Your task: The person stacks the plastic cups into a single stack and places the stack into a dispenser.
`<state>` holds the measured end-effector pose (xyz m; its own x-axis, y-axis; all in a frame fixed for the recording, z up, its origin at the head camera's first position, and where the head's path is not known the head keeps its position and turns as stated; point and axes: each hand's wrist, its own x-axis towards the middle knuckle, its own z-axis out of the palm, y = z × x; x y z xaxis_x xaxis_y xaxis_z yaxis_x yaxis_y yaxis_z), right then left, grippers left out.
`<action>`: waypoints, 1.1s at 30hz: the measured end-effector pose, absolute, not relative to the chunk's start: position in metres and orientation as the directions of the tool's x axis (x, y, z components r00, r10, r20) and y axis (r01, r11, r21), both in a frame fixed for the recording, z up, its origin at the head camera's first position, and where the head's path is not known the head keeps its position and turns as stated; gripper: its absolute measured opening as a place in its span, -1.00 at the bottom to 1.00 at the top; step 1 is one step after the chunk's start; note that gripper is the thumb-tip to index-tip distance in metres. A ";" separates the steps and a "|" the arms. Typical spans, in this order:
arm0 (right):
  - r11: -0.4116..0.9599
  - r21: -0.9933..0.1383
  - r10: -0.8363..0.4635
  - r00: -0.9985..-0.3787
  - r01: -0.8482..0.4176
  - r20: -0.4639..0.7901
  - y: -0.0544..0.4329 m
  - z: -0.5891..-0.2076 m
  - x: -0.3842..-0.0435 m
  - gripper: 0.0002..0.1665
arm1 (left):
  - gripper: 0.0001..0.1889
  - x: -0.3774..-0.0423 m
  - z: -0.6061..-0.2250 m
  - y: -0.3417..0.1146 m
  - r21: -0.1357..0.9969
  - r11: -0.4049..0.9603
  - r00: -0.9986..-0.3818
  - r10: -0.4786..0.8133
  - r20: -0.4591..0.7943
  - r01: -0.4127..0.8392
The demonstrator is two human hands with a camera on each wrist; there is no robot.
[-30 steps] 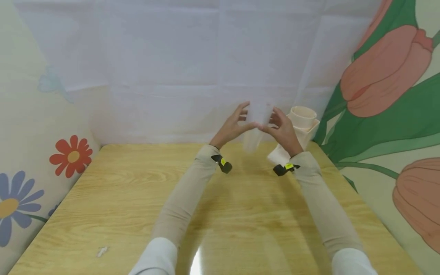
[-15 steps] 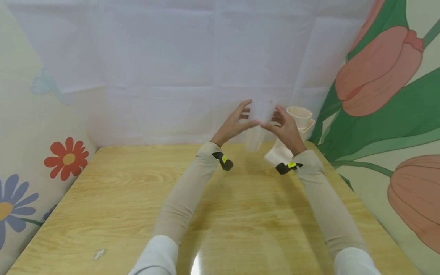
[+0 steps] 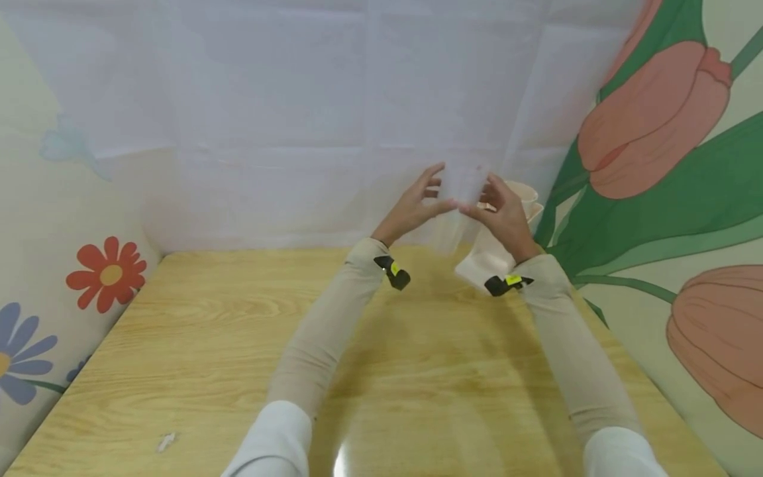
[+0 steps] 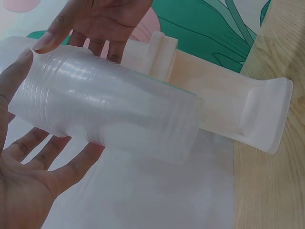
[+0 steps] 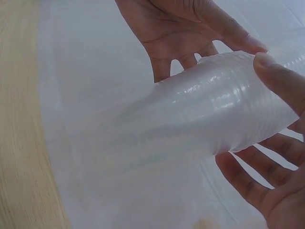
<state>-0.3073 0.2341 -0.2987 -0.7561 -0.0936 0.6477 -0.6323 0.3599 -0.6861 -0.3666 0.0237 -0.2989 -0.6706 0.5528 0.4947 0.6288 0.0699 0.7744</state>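
Observation:
A stack of clear plastic cups [image 3: 462, 180] is held above the far part of the table, between both hands. My left hand [image 3: 414, 207] grips its left side, fingers curved round the ribbed rims. On the other side my right hand [image 3: 504, 217] grips it too, and the two thumbs nearly meet on the near face. In the left wrist view the nested cups [image 4: 124, 105] lie slanted, their narrow end clear of the fingers. Behind the right hand stands a cream holder [image 4: 209, 90] with a ring and a flared base, partly hidden in the head view.
The wooden table [image 3: 238, 344] ends at a wall hung with a white sheet [image 3: 274, 99]. Flower-painted walls [image 3: 650, 119] flank it. A small pale mark [image 3: 166, 442] shows on the table at the near left.
Both hands have carried the cup stack slightly up and to the right, closer to the cream holder. The grip looks the same. The head view has shifted a little.

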 end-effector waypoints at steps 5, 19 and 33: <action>0.368 -0.672 -0.091 -0.744 -0.643 0.662 0.235 -0.287 -0.292 -0.18 | -0.15 -0.366 -0.293 0.033 0.769 0.061 -0.659 0.562 0.500 0.636; 0.380 -0.677 -0.043 -0.744 -0.630 0.667 0.245 -0.266 -0.280 -0.21 | -0.15 -0.369 -0.274 0.053 0.749 0.058 -0.633 0.580 0.513 0.660; 0.397 -0.662 -0.018 -0.727 -0.635 0.687 0.262 -0.248 -0.286 -0.17 | -0.18 -0.370 -0.249 0.069 0.743 0.016 -0.601 0.599 0.528 0.669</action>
